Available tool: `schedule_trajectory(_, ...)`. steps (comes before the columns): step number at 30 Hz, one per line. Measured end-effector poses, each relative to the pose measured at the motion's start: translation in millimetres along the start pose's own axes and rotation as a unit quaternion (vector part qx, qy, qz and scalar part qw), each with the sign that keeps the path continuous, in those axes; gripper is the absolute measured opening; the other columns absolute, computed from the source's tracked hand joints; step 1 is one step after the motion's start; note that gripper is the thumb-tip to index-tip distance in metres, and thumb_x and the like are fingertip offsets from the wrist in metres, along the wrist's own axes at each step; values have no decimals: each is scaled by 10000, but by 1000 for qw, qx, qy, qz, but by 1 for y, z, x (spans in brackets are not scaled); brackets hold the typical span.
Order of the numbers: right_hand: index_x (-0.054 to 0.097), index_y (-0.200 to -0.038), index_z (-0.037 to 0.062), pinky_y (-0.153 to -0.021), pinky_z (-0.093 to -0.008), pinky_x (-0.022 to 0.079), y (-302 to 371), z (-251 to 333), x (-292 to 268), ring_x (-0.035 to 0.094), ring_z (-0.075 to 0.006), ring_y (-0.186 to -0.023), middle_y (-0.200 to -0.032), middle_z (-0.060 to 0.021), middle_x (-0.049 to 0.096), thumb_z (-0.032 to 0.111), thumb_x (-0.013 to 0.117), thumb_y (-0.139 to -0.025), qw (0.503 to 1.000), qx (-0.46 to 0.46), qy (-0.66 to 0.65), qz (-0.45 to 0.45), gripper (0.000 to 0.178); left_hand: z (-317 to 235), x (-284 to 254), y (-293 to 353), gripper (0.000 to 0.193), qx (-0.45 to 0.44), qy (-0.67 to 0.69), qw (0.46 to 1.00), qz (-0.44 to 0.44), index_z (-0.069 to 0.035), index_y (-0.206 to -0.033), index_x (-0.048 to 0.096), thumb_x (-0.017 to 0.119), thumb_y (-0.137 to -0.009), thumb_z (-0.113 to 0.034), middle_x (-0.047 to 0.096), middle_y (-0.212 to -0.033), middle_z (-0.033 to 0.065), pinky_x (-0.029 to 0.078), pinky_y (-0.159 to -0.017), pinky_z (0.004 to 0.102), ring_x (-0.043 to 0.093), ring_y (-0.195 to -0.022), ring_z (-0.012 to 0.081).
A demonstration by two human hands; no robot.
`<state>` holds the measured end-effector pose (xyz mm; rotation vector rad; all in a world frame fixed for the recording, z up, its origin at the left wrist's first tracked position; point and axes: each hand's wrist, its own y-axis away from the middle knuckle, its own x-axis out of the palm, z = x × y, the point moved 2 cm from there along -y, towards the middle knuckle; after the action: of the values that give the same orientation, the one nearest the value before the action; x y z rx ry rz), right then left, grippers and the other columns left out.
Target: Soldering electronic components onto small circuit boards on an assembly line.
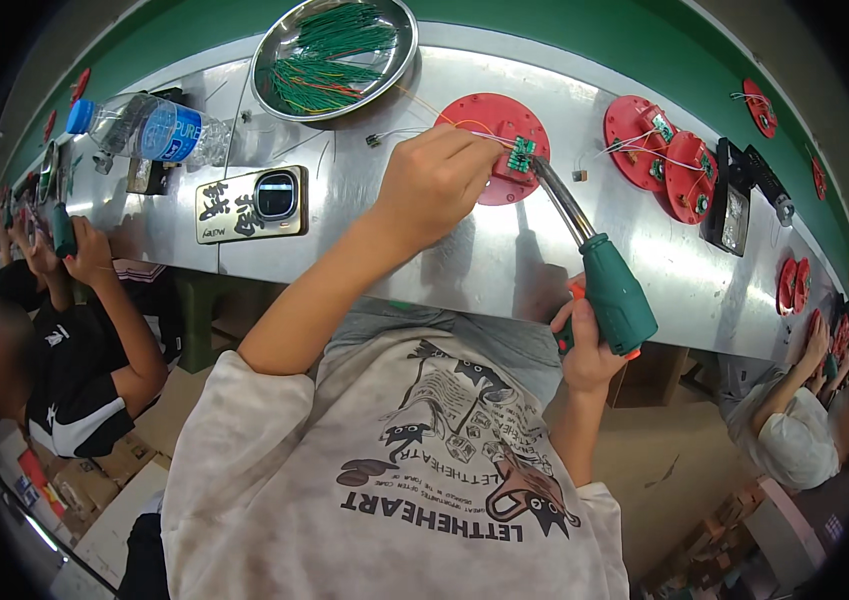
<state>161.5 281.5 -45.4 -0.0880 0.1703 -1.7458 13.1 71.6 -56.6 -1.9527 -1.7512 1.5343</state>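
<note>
Green soldering iron (616, 285) fills my right hand (589, 348); my left hand (439, 180) apparently pinches wire (408, 130) beside a red disc (489, 112), soldering seemingly unfinished.

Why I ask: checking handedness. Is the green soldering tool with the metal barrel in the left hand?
No, the right hand holds the green soldering tool.

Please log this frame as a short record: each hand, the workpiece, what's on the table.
Left hand: fingertips beside the circuit board; grip on the thin wires unclear
Right hand: holding a green-handled soldering gun
Workpiece: green circuit board on a red disc
Tool tip: at the board's right edge; contact unclear
Table left: plastic bottle lying down, phone
Table far side: metal bowl of mostly green wires
Table right: more red discs
</note>
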Motion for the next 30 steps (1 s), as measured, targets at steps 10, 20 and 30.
schedule_trajectory(10, 582, -1193, -90, -512, -264, 498, 0, -4, 5, 588, -143, -602, -1014, -158, 636, 16, 559, -936, 1000, 17, 17, 13, 279, 5, 4, 4, 132, 25, -24, 999, -6, -46, -910, 716, 691, -781, -58, 669, -804, 59, 526, -610, 347, 625, -698, 236)
schedule_trajectory(20, 594, -1186, -85, -492, -281, 488, -3, 2, 3, 594, -159, -562, -997, -168, 647, 76, 570, -953, 999, 46, 9, 0, 285, 6, 4, 6, 152, 27, -21, 999, -8, -59, -930, 722, 684, -783, -64, 674, -815, 56, 535, -626, 353, 633, -711, 239)
schedule_trajectory(30, 515, -1259, -112, -422, -293, 471, -6, 1, -19, 594, -203, -488, -1032, -222, 650, 115, 537, -942, 988, -19, -52, -146, 390, 4, 0, 5, 165, 24, -16, 1000, -5, -61, -927, 711, 682, -765, -58, 679, -830, 60, 547, -643, 370, 651, -742, 250)
